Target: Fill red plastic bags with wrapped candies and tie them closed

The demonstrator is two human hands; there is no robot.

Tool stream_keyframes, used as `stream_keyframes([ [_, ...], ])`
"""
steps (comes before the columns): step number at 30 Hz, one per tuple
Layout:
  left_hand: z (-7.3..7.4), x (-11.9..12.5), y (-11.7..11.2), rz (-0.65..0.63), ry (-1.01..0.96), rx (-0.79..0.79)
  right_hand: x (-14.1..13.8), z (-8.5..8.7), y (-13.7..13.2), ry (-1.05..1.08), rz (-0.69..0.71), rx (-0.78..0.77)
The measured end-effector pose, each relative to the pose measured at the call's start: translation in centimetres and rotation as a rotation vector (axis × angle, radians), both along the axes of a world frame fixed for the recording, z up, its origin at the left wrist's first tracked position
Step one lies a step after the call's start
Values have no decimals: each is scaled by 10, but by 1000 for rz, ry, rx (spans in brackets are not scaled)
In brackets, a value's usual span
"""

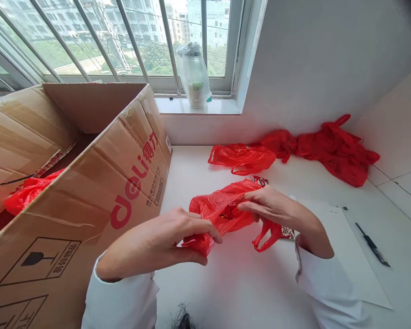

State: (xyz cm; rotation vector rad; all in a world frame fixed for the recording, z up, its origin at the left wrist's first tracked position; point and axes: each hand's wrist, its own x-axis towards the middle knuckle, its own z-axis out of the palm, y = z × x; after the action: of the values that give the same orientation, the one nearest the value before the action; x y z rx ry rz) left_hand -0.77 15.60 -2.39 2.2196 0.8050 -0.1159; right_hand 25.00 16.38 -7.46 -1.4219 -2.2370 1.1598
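A thin red plastic bag [215, 208] is stretched between my two hands above the white table. My left hand [181, 235] is closed round its near left part, thumb below and fingers above. On the other side, my right hand [270, 205] pinches the bag's right part, and a handle loop hangs below it. Something dark red with print shows in the bag's opening; I cannot make out what it is. One printed packet [260, 181] pokes out just behind my right hand. Another printed packet [287, 233] lies partly hidden under my right wrist.
A large open cardboard box [137, 178] stands at the left, with a red bag [34, 189] inside. More red bags [243, 157] lie along the wall, by a dark red cloth-like bundle [339, 148]. Paper [349, 256] and a pen [373, 245] lie right. A wrapped jar [195, 82] stands on the sill.
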Motion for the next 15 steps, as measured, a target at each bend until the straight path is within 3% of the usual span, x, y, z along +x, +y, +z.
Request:
stream_keyframes([
  [2, 1, 3, -3, 26, 59, 7, -8, -6, 0, -192, -176, 220],
  [4, 2, 4, -5, 26, 75, -6, -15, -14, -1, -389, -257, 336],
  [8, -3, 2, -3, 95, 80, 58, -21, -20, -9, -601, -229, 233],
  [11, -11, -2, -1, 185, 155, 122, -22, -16, -15, -624, -125, 188],
  [15, -11, 12, -14, 344, 123, 399, -28, -14, -18, -546, -47, 227],
])
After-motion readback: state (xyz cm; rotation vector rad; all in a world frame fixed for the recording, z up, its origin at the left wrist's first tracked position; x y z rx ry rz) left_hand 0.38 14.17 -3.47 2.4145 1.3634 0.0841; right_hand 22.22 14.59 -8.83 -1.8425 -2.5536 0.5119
